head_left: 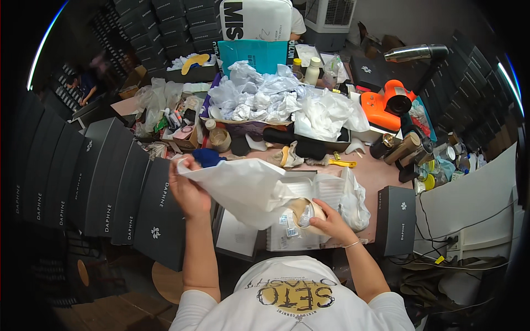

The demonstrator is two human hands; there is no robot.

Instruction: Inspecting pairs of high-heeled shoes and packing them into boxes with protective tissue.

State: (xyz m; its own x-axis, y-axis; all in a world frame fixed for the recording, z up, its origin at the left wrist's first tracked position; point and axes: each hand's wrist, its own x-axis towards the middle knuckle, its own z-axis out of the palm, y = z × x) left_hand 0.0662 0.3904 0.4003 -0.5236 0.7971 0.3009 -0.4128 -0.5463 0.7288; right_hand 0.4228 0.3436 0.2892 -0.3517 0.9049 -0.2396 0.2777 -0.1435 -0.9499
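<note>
My left hand (190, 187) is closed on the upper left corner of a white thin sheet or bag (240, 185) and holds it up in the air. The sheet's right end reaches a cream-coloured shoe (316, 212), which my right hand (332, 222) grips. Clear crumpled stuffing shows inside the shoe. Below them lies an open shoe box (276, 243) lined with white paper, with small printed packets (289, 223) in it. A bundle in white wrapping (354, 201) lies at its right side; what it holds is hidden.
Dark grey shoe boxes (157, 215) stand in a row at the left, and one box (396, 220) stands at the right. Behind are a bin heaped with crumpled white paper (254, 91), an orange blower (386, 107), a yellow-handled brush (342, 163) and several bottles (312, 70).
</note>
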